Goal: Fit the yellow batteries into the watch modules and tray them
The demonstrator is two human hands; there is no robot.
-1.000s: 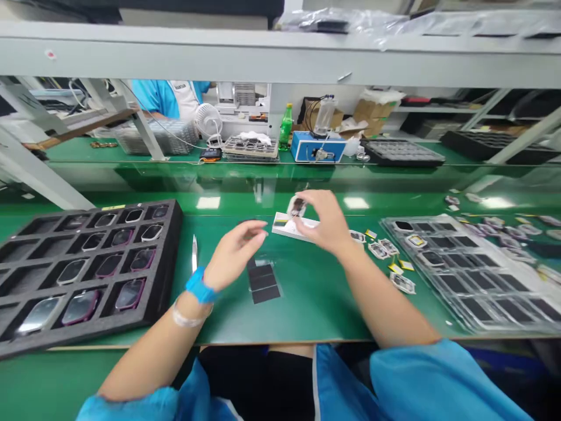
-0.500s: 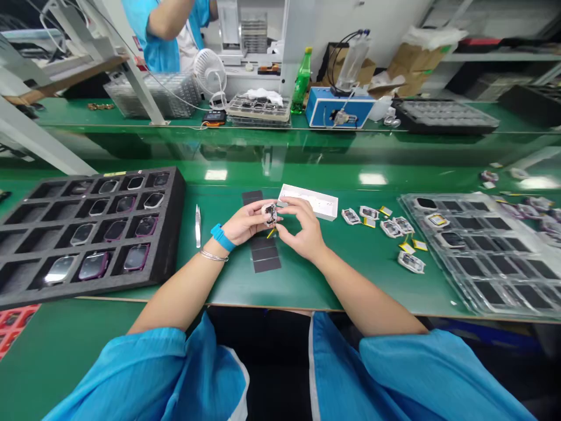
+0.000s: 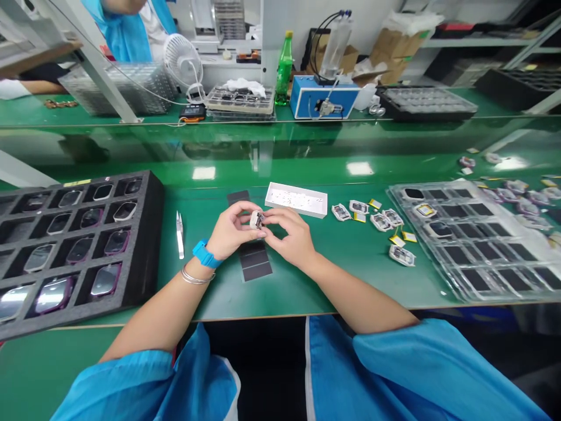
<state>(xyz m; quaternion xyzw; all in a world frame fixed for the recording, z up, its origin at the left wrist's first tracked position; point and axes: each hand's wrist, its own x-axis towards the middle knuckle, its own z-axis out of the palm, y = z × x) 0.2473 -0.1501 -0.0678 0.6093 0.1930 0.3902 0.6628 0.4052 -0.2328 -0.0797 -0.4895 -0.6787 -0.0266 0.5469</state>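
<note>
A small white watch case (image 3: 256, 220) with dark inner parts is held up in front of me, tilted on edge. My left hand (image 3: 232, 231) grips it from the left between thumb and fingers. From the other side, the fingertips of my right hand (image 3: 289, 234) pinch its right edge. Beneath the hands, dark rectangular film strips (image 3: 256, 265) lie on the green bench. Just behind the hands is a shallow white box (image 3: 298, 199) with tiny parts in it. Metal tweezers (image 3: 180, 234) rest to the left of my left hand.
On the left stands a black foam tray (image 3: 140, 251) holding watches. Several open watch cases (image 3: 381, 221) with yellow-edged batteries lie to the right, beside a clear plastic tray (image 3: 464, 245). A rear shelf carries a fan (image 3: 182, 58), a green bottle (image 3: 284, 67) and a blue machine (image 3: 324, 96). Another person's sleeve (image 3: 123, 32) shows behind.
The watch case has been turned on edge in my hands, and the yellow piece hanging under it no longer shows. My right fingers have closed in on it. The view has shifted right.
</note>
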